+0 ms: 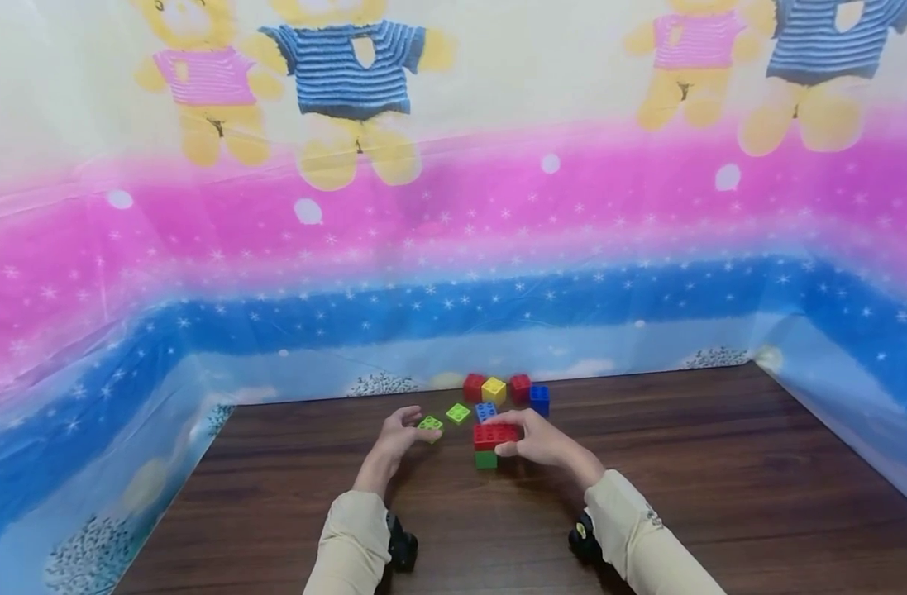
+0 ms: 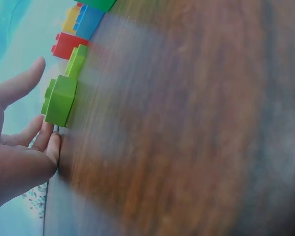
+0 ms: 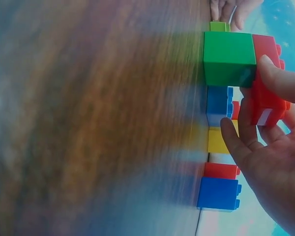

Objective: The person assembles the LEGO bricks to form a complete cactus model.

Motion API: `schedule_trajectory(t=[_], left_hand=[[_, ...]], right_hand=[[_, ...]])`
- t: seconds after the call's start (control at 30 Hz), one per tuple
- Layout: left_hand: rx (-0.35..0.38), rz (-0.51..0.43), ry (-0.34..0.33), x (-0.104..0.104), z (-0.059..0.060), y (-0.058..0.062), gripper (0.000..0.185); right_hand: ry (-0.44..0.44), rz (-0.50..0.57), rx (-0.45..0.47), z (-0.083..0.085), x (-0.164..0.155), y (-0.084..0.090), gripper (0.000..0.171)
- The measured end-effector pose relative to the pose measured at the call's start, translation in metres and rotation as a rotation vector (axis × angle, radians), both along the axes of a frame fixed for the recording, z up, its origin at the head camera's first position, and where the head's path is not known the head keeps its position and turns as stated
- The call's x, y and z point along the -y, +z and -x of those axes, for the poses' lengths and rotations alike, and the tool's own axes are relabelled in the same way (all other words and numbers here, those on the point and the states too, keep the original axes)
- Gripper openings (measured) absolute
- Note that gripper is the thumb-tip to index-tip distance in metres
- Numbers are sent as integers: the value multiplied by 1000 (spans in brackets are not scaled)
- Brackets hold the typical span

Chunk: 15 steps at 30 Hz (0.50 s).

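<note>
My right hand (image 1: 544,441) pinches a long red brick (image 1: 486,440), thumb on its near side and fingers behind. The red brick sits on top of a green brick (image 1: 486,460), jutting out past it to the right, as the right wrist view also shows. To the left, my left hand (image 1: 398,435) is spread around a light green brick (image 1: 430,425). In the left wrist view the thumb stands apart from this brick, while the other fingers are close to its far end. A second light green brick (image 1: 458,413) lies just beyond it.
Behind the red and green stack is a blue brick (image 1: 486,410). Farther back stand a yellow brick (image 1: 494,391), two red bricks, one at the left (image 1: 473,387) and one at the right (image 1: 521,387), and a darker blue brick (image 1: 540,401). A printed cloth (image 1: 438,314) hangs behind the wooden table (image 1: 289,496).
</note>
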<state>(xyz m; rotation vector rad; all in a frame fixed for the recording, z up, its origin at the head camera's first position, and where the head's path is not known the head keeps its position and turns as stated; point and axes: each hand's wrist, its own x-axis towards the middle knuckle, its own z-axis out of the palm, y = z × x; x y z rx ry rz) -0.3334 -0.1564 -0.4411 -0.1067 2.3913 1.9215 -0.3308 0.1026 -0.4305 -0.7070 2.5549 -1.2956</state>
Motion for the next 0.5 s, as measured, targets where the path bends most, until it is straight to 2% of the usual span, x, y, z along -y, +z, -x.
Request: schedule_trajectory(t=[0.23,0.5], left_hand=[[-3,2,1,-1,3,-5,67],[-3,90,3,-1,3,-5,59]], right_hand=[[-2,-2,-7,1,-1,0,43],[-1,-8,-10,4,1,-2,43]])
